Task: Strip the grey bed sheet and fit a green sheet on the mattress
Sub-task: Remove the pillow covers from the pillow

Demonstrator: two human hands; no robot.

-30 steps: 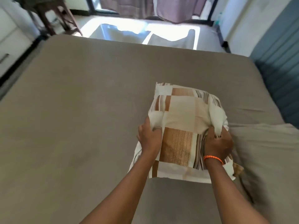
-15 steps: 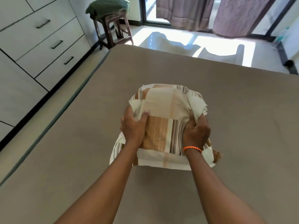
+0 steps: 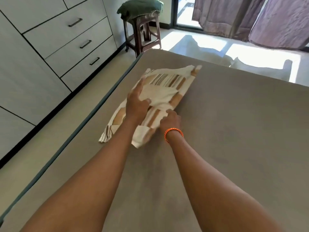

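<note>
Beyond the grey sheet (image 3: pixel 217 131), stool (image 3: pixel 142 34) bearing green cloth (image 3: pixel 140 7), drawers (image 3: pixel 66 39) left

I count one patterned pillow (image 3: pixel 164 99) at centre frame, one grey bed sheet (image 3: pixel 234 139) under it, one folded green sheet (image 3: pixel 140 7) on one stool (image 3: pixel 142 32) at top centre, three drawer handles (image 3: pixel 85 44) upper left, two purple curtains (image 3: pixel 250 19) upper right, and one orange bracelet (image 3: pixel 173 133).
</note>
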